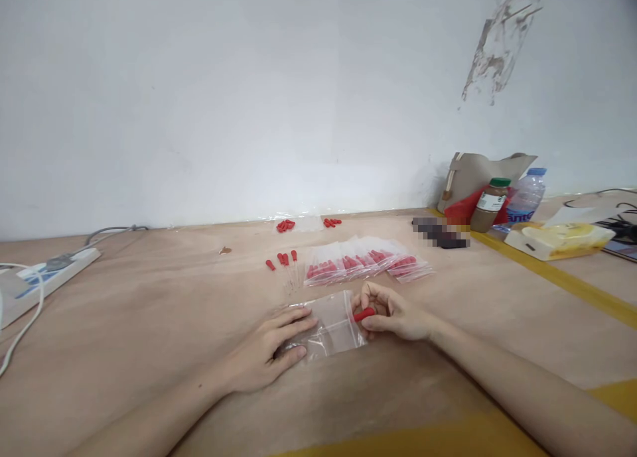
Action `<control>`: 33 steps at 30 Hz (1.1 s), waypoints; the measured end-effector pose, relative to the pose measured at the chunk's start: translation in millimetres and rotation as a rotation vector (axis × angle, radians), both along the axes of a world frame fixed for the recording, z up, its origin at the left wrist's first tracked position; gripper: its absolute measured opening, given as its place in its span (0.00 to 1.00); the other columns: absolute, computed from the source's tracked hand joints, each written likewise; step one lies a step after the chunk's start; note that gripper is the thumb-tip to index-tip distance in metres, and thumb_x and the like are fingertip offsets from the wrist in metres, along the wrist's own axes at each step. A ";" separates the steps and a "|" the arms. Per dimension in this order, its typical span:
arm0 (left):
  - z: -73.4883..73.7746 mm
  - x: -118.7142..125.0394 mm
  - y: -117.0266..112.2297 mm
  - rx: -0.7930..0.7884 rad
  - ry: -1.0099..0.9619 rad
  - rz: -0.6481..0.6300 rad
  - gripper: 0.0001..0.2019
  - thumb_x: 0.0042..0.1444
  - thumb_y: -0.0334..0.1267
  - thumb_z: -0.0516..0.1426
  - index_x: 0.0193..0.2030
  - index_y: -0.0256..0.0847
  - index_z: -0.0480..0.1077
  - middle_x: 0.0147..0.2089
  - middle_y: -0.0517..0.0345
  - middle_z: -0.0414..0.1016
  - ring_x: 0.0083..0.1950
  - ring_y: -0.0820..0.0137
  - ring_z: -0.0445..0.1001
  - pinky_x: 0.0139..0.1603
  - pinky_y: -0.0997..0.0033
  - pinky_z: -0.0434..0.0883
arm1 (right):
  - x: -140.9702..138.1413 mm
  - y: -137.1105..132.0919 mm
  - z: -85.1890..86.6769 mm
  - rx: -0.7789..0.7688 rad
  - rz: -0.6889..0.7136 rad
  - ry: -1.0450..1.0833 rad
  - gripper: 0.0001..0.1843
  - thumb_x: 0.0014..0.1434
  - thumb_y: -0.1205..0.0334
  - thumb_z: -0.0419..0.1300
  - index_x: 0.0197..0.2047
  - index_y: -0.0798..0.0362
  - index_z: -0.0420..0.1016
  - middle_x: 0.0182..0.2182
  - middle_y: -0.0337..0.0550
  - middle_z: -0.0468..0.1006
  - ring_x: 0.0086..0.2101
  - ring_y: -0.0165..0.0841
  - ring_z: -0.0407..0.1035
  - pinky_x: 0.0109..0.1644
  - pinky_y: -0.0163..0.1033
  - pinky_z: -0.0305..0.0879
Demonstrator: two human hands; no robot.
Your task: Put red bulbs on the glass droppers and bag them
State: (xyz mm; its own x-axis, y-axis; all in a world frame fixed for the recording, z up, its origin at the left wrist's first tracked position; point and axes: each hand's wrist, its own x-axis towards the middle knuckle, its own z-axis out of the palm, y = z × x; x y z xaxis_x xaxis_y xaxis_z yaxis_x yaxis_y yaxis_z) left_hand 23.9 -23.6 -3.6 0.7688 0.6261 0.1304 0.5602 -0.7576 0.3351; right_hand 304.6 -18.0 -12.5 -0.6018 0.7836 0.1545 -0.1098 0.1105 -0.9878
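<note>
A clear zip bag (pixel 331 337) lies flat on the table in front of me. My left hand (pixel 271 349) rests on its left end, fingers stretched out and apart, pressing the plastic against the tabletop. At the bag's zip end, my right hand (pixel 391 313) pinches the red rubber bulb of a dropper (pixel 364 315). The dropper's thin glass tube points left into the bag. Just beyond, several loose droppers (pixel 284 260) with red bulbs lie side by side. To their right is an overlapping row of filled zip bags (pixel 368 261) with red-bulbed droppers inside.
Red bulbs (pixel 285 225) lie in two small groups near the wall. A power strip (pixel 54 281) with cables is at left. On the right stand a jar with a green lid (pixel 490 205), a water bottle (pixel 527 195), a tissue pack (pixel 560 238) and a beige bag (pixel 472 172).
</note>
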 end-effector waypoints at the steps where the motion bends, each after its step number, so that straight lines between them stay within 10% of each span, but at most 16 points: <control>1: -0.6 -0.2 0.2 0.002 0.001 -0.004 0.21 0.60 0.42 0.47 0.61 0.51 0.53 0.64 0.59 0.52 0.63 0.63 0.51 0.61 0.55 0.54 | -1.3 0.2 -1.2 -0.015 0.003 0.002 0.16 0.48 0.59 0.62 0.31 0.52 0.56 0.36 0.39 0.68 0.28 0.23 0.65 0.31 0.32 0.61; 10: 2.1 -0.2 -2.2 -0.043 -0.070 0.011 0.18 0.60 0.41 0.48 0.58 0.49 0.59 0.61 0.57 0.57 0.61 0.64 0.55 0.60 0.57 0.57 | -3.4 6.2 -12.4 -0.003 -0.128 -0.107 0.17 0.40 0.57 0.67 0.27 0.55 0.63 0.27 0.40 0.73 0.30 0.30 0.69 0.34 0.36 0.63; 18: 0.9 -2.2 -2.5 -0.022 -0.080 0.014 0.17 0.60 0.40 0.48 0.56 0.49 0.61 0.60 0.57 0.59 0.61 0.63 0.56 0.59 0.55 0.58 | 6.6 -3.8 11.3 0.551 -0.059 -0.464 0.10 0.55 0.60 0.54 0.35 0.48 0.77 0.41 0.42 0.73 0.41 0.34 0.67 0.46 0.40 0.61; 24: 1.1 -0.5 -4.2 0.018 -0.085 0.021 0.18 0.59 0.40 0.49 0.57 0.47 0.61 0.60 0.55 0.60 0.61 0.63 0.56 0.59 0.56 0.58 | 15.3 8.1 21.9 0.607 -0.545 -0.554 0.07 0.52 0.62 0.55 0.29 0.52 0.75 0.22 0.39 0.72 0.23 0.29 0.63 0.26 0.33 0.57; 30: -0.7 -1.0 -4.0 0.040 -0.067 0.066 0.17 0.60 0.39 0.48 0.55 0.46 0.62 0.60 0.56 0.59 0.61 0.63 0.54 0.60 0.57 0.57 | -52.2 52.8 56.7 0.551 -0.570 -0.732 0.03 0.48 0.66 0.56 0.26 0.55 0.71 0.24 0.41 0.74 0.27 0.30 0.67 0.31 0.33 0.60; 33: -1.4 -1.6 -4.4 0.053 -0.068 0.093 0.16 0.61 0.38 0.46 0.54 0.46 0.63 0.59 0.56 0.59 0.61 0.63 0.54 0.61 0.55 0.54 | -97.2 90.6 52.2 0.474 -0.655 -0.840 0.14 0.48 0.67 0.56 0.40 0.59 0.68 0.34 0.50 0.75 0.36 0.36 0.69 0.39 0.37 0.62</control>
State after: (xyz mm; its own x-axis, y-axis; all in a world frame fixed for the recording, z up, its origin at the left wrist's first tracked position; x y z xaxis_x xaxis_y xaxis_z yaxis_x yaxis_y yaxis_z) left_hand 22.3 -28.0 -5.0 0.6960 0.6850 0.2151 0.6062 -0.7212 0.3353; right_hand 207.4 72.7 39.7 -0.1551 0.9530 0.2603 0.7738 0.2810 -0.5678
